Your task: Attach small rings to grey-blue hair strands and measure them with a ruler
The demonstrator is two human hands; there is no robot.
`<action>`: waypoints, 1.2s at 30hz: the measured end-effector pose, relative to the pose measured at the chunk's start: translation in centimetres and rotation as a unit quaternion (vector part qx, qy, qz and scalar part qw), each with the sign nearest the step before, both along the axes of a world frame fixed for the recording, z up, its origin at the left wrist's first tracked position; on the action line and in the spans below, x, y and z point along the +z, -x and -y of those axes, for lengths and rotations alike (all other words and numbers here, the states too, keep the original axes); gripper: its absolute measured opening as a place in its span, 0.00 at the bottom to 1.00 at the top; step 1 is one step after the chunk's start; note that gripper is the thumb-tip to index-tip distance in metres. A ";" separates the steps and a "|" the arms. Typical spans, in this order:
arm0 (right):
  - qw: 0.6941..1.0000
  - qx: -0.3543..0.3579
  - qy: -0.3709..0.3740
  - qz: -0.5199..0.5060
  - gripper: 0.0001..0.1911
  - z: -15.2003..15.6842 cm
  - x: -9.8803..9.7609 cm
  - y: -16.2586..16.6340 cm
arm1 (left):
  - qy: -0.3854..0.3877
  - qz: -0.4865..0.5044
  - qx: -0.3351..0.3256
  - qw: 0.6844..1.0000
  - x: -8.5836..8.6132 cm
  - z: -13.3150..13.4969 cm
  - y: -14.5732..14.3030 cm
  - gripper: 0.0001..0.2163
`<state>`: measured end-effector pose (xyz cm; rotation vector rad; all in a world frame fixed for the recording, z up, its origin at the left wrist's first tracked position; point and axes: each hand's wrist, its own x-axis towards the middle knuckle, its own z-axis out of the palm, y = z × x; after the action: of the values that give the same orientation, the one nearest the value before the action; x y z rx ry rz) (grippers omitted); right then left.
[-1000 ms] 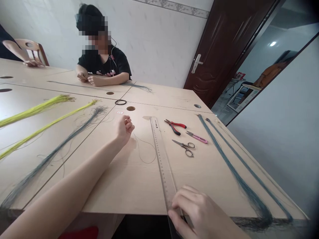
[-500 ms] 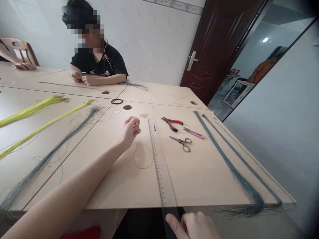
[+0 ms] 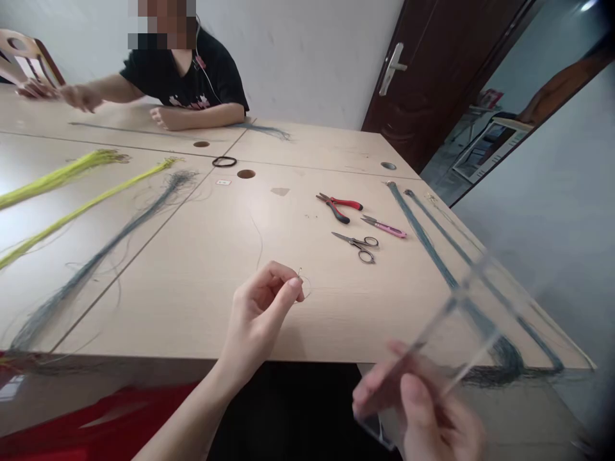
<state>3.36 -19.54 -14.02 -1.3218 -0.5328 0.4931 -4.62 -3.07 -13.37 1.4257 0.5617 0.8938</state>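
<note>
"Holding what, nearest?"
"One clear ruler [image 3: 435, 336], blurred, in the right hand [image 3: 423, 410], clamped between thumb and fingers; slanting up and rightward along its long axis."
"And in the left hand [image 3: 269, 307]?"
"Pinching one thin thread [image 3: 262, 241] between thumb and fingers; looping just right of the fingertips, curving farther away too."
"Beyond?"
"One pair of scissors [image 3: 354, 241], one pink cutter [image 3: 387, 227], one pair of pliers [image 3: 339, 205]."
</note>
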 end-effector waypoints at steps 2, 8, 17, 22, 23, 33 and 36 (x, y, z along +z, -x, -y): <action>0.993 0.000 -0.113 0.029 0.15 -1.8 0.8 -0.8 | -0.001 -0.029 -0.003 1.000 -0.9 0.4 0.1 0.08; 0.969 0.089 -0.217 0.077 0.10 -6.6 1.2 -2.5 | 0.014 -0.069 -0.025 0.997 -1.7 0.3 0.6 0.08; 0.968 0.159 -0.192 0.041 0.06 -6.7 -1.2 -2.1 | 0.108 -0.029 -0.107 0.988 -1.4 0.2 0.8 0.09; 0.982 0.118 -0.136 0.063 0.09 -6.9 -0.8 -1.8 | 0.129 0.000 -0.123 0.984 -1.2 0.4 0.6 0.08; 0.985 0.106 -0.125 0.060 0.09 -7.1 -0.6 -1.7 | 0.130 0.004 -0.124 0.984 -1.2 0.4 0.5 0.08; 0.978 0.138 -0.141 -0.070 0.08 -6.8 -0.9 -2.0 | 0.139 0.022 -0.125 0.982 -0.9 0.5 0.5 0.07; 0.978 0.125 -0.143 -0.083 0.08 -7.0 -0.7 -1.6 | 0.144 0.033 -0.133 0.980 -0.8 0.5 0.6 0.06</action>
<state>4.97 -12.53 -14.73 -0.9346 -0.6094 0.6991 -5.19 -3.60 -14.18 1.1692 0.4181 0.6160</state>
